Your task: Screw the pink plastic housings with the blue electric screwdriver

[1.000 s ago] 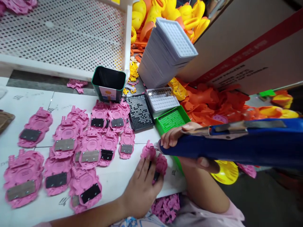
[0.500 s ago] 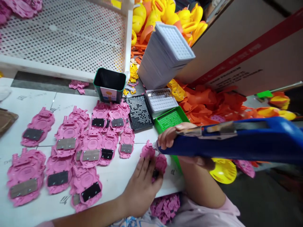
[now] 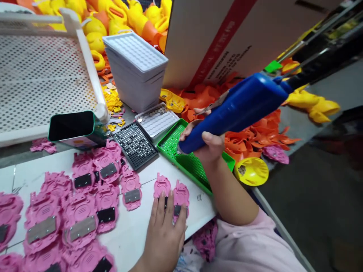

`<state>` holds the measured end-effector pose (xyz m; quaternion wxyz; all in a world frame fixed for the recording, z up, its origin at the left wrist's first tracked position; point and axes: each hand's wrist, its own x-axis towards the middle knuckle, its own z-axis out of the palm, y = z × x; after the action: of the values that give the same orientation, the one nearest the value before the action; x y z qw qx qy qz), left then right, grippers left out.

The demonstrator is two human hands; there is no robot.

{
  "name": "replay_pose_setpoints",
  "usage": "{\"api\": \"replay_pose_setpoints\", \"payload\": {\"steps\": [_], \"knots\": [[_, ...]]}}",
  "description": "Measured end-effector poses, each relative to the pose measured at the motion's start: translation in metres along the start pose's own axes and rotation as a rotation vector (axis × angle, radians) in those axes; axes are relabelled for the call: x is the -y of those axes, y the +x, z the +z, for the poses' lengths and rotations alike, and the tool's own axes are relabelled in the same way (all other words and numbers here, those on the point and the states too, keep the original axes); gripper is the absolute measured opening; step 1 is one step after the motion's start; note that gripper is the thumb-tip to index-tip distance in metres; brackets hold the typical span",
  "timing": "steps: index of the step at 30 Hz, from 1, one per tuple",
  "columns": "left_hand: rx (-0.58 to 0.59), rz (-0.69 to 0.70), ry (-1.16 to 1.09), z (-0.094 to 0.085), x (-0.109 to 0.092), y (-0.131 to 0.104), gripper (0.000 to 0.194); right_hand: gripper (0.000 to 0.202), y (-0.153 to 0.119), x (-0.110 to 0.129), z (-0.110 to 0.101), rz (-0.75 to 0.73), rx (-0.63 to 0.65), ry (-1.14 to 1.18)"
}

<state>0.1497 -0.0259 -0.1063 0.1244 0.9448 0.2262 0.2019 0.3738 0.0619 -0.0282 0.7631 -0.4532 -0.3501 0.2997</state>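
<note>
My left hand (image 3: pixel 164 236) lies flat, fingers spread, over the lower ends of two pink plastic parts (image 3: pixel 180 194) on the white board (image 3: pixel 147 223). Dark plates on these two parts show between the fingers. In my right hand (image 3: pixel 211 145) is a blue electric screwdriver (image 3: pixel 235 109), its tip end pointing down left above the green tray (image 3: pixel 195 166). Several more pink parts (image 3: pixel 132 183) with grey or black screwed plates lie to the left, some overlapping.
Beyond the board are a black perforated tray (image 3: pixel 136 145), a white tray (image 3: pixel 157 121) holding small metal pieces, stacked white trays (image 3: pixel 136 71), a dark bin (image 3: pixel 72 126) and a white crate (image 3: pixel 85 71). Orange parts (image 3: pixel 249 139) and a yellow bowl (image 3: pixel 252 172) lie right.
My right hand has lifted the screwdriver away from the two pink parts and tilted it more steeply. My left hand has slid down off their upper portions. The view has turned to the right.
</note>
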Motion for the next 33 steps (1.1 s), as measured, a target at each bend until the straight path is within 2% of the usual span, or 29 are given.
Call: {"api": "replay_pose_setpoints", "payload": {"steps": [4, 16, 24, 33], "knots": [[0.007, 0.016, -0.001, -0.001, 0.0, 0.002, 0.037, 0.035, 0.002, -0.003, 0.001, 0.006, -0.007, 0.027], [0.014, 0.019, -0.006, -0.002, 0.001, 0.002, 0.038, 0.047, 0.005, -0.004, 0.004, 0.078, 0.053, 0.08], [-0.011, 0.022, -0.027, -0.001, 0.001, 0.004, 0.036, 0.046, 0.006, -0.003, -0.001, 0.02, 0.019, 0.041], [-0.039, 0.0, -0.045, 0.004, 0.0, 0.003, 0.035, 0.045, 0.003, 0.019, -0.003, -0.12, 0.018, 0.117]]}}
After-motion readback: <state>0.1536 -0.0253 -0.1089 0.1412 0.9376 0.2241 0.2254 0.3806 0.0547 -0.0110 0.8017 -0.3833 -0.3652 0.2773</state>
